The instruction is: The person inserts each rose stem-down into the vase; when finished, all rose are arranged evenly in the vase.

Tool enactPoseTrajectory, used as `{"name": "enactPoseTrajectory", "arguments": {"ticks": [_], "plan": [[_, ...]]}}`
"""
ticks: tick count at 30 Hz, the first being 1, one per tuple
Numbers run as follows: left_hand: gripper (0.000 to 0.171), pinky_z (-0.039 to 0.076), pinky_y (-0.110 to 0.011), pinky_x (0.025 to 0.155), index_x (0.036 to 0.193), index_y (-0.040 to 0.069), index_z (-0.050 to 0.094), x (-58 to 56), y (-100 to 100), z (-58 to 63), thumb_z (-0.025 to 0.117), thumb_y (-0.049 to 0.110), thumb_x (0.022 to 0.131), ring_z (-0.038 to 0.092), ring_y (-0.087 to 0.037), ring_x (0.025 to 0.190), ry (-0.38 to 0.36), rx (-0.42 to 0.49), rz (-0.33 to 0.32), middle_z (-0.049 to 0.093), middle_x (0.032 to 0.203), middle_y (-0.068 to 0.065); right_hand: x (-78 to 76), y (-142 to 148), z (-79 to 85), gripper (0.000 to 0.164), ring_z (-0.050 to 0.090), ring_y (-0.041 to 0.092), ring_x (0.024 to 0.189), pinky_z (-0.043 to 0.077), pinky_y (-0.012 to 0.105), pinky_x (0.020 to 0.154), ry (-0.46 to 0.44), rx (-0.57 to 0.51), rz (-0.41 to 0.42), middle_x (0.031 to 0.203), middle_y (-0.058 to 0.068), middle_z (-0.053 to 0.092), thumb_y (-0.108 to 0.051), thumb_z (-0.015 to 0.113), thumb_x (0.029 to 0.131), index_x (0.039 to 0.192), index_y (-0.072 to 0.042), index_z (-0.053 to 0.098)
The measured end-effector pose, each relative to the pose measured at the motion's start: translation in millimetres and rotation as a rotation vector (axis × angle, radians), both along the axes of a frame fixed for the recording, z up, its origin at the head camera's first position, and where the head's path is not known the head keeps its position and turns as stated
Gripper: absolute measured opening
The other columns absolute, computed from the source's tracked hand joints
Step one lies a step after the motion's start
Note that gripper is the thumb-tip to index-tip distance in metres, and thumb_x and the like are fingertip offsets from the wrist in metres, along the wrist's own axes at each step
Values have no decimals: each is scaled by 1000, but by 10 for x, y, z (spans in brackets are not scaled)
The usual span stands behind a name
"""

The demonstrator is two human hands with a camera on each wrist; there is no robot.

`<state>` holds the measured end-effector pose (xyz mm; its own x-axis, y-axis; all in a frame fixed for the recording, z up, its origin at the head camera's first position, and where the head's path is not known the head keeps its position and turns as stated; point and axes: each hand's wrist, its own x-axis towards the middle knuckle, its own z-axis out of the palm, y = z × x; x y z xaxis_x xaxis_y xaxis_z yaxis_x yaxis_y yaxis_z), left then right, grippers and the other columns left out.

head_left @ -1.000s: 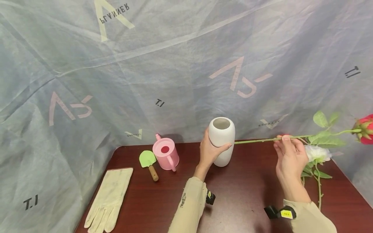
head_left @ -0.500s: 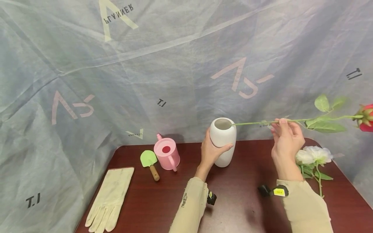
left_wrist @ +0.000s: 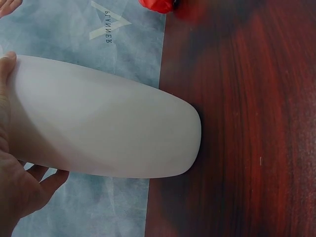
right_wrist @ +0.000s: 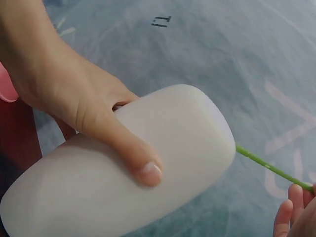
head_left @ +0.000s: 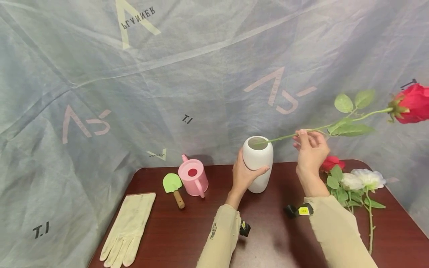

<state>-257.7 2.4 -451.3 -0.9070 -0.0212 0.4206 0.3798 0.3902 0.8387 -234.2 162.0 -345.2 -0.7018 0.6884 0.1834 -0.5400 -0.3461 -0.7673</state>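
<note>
The white vase (head_left: 259,163) is held on the table (head_left: 181,234) by the left hand (head_left: 244,174), with thumb and fingers curled round its side, while the stem (head_left: 283,138) of the red rose (head_left: 413,105) is pinched between thumb and fingers by the right hand (head_left: 311,150). The insertion seems only begun: the stem's end is seen within the mouth, most length being left outside, and the white flowers (head_left: 368,178) are left lying apart.

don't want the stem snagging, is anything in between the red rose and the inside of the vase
Nothing visible. The red rose has its stem slanting into the top of the white vase. The left grip holds the vase lower down, and the white flowers lie off to the right.
</note>
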Motion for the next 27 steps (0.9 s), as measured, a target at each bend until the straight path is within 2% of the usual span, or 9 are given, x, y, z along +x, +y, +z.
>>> {"name": "enactPoseTrajectory", "arguments": {"ticks": [5, 12, 20, 23, 27], "plan": [[99, 46, -32, 79, 140, 37, 33, -7, 6, -8, 86, 48, 56, 55, -8, 98, -11, 2, 5, 56, 115, 12, -57, -122, -40, 5, 64, 15, 64, 51, 21, 56, 2, 119, -11, 74, 6, 68, 0, 67, 83, 81, 0, 62], [99, 46, -33, 80, 140, 34, 33, 6, 13, 3, 85, 47, 57, 55, -9, 98, -5, 3, -8, 56, 117, 11, -69, -182, -73, 9, 64, 15, 65, 51, 21, 57, -11, 172, 21, 74, 4, 68, -3, 68, 84, 83, 2, 61], [98, 46, -34, 79, 140, 34, 32, 7, -4, 12, 85, 47, 59, 56, -9, 98, 21, 8, -18, 56, 117, 11, -90, -217, -62, 5, 64, 13, 65, 49, 19, 58, -26, 285, 35, 75, 3, 69, -2, 67, 84, 82, -2, 63], [98, 47, -33, 79, 141, 35, 32, 6, -6, 0, 84, 47, 60, 56, -9, 98, 21, 18, -30, 55, 118, 11, -45, -256, -13, 5, 64, 12, 65, 48, 19, 58, -24, 338, 36, 75, 4, 68, -2, 66, 85, 84, 2, 63], [98, 46, -33, 80, 141, 34, 32, 5, -5, -7, 84, 47, 60, 55, -8, 98, 20, 19, -30, 55, 118, 11, 40, -294, 73, 18, 64, 12, 66, 50, 20, 62, -36, 401, 29, 76, 5, 69, -6, 66, 86, 90, 11, 61]]}}
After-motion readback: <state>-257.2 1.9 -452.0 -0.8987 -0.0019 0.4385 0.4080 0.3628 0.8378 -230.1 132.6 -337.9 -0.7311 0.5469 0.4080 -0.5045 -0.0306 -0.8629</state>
